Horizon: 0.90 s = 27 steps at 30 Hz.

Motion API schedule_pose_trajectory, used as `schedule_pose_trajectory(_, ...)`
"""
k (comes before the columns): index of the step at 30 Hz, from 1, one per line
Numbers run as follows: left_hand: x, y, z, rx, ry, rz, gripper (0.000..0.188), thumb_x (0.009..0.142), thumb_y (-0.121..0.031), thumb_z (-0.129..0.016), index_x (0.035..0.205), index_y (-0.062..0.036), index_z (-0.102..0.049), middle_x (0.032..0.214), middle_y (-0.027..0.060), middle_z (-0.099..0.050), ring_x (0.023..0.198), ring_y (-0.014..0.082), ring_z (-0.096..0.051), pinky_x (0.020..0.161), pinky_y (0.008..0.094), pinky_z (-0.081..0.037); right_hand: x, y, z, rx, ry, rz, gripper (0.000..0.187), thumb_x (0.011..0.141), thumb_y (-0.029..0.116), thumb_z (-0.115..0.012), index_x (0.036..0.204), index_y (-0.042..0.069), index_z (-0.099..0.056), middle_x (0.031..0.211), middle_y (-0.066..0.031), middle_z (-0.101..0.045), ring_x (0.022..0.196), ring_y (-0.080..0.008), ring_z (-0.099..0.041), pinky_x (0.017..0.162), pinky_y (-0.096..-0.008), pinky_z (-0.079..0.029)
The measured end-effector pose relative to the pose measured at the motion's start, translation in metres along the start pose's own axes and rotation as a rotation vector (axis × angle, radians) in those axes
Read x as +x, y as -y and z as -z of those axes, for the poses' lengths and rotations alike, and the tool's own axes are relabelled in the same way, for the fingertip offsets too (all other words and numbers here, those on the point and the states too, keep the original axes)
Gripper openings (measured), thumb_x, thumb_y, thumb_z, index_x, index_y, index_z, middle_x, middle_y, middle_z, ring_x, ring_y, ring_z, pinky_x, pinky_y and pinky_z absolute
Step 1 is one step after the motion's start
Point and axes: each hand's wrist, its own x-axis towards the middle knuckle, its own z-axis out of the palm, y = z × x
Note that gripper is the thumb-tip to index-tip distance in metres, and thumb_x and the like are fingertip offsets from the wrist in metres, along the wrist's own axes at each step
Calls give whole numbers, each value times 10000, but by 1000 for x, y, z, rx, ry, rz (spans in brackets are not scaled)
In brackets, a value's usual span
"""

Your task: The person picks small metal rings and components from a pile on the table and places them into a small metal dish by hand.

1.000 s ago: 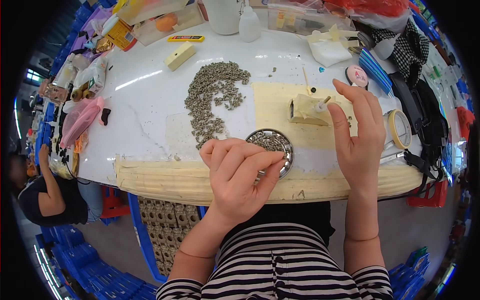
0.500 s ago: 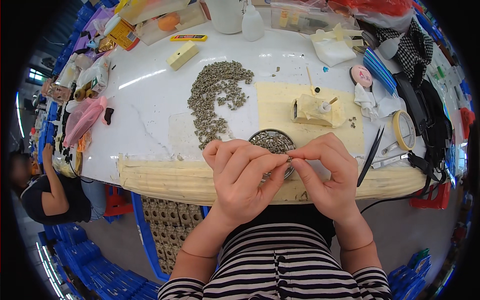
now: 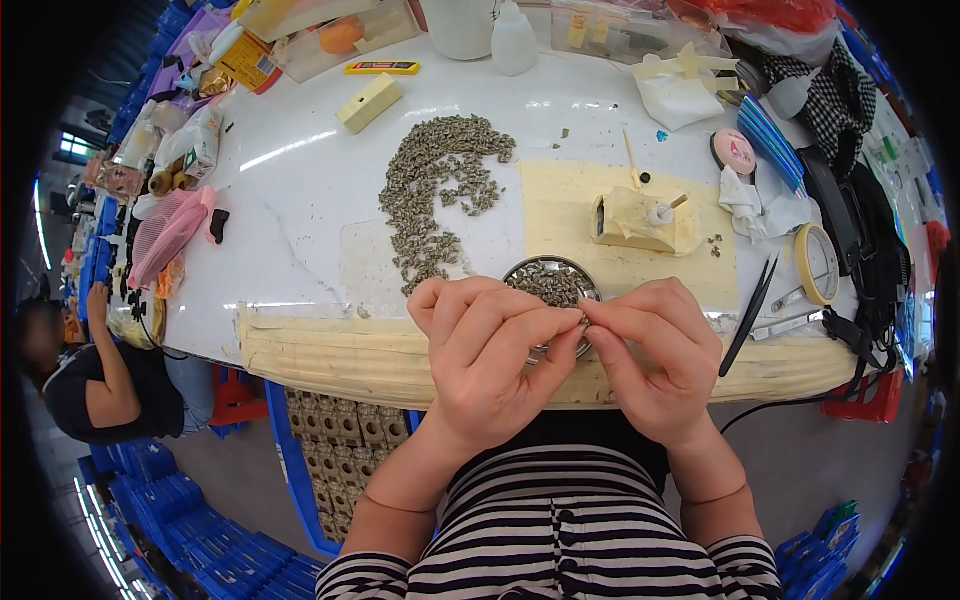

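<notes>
My left hand (image 3: 497, 360) and my right hand (image 3: 655, 355) meet at the fingertips over the near rim of a round metal dish (image 3: 510, 268). Thumb and forefinger of each are pinched together, around a tiny piece too small to make out. Small metal parts (image 3: 548, 284) fill the dish, partly hidden behind my hands. Beyond my left hand a curved heap of the same kind of small metal parts (image 3: 420, 170) lies on the white table (image 3: 290, 220).
A tape-wrapped block holding a small bottle (image 3: 645, 222) stands on a yellowish sheet (image 3: 560, 200). Black tweezers (image 3: 748, 318) and a tape roll (image 3: 817, 263) lie at right. Padding (image 3: 330, 350) covers the near edge; a blue crate of metal castings (image 3: 340, 440) is below. Another person (image 3: 110, 385) sits at left.
The view has shifted slightly, moving the table things a little rightward. Both hands stay pinched together at the same place over the dish.
</notes>
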Motion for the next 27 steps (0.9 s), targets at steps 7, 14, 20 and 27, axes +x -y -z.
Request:
schedule_pose_trajectory(7, 0, 1, 2, -18, 20, -57, 249, 661, -69, -820, 887, -109, -725, 827, -6, -640, 788, 197, -551, 788, 357, -349, -1, -5, 5, 157, 48, -104, 156, 747, 0, -776, 895, 24, -735, 785, -81, -661, 707, -226, -598, 629, -316, -468)
schedule_pose_trajectory(14, 1, -1, -2, 24, 4, -9, 230, 647, -54, -819, 849, -98, -719, 808, 0, -639, 788, 205, -552, 790, 354, -355, 1, 0, 1, -62, -83, 110, 253, 677, -11, -816, 912, 54, -749, 805, -54, -660, 706, -218, -591, 620, -307, -465)
schedule_pose_trajectory(20, 0, -1, -1, 18, -14, 10, 221, 646, -45, -815, 838, -93, -717, 802, 4, -641, 781, 209, -553, 787, 352, -356, 0, -2, 0, -70, -67, 113, 291, 673, -3, -819, 952, 54, -759, 825, -47, -668, 716, -214, -593, 617, -305, -468)
schedule_pose_trajectory(27, -1, 1, 0, -11, -8, -44, 257, 650, -42, -816, 880, -106, -721, 815, -4, -642, 782, 199, -553, 778, 346, -352, 1, -2, 1, 13, 1, 14, 208, 731, 19, -790, 935, 42, -756, 816, -64, -668, 716, -217, -596, 631, -308, -463)
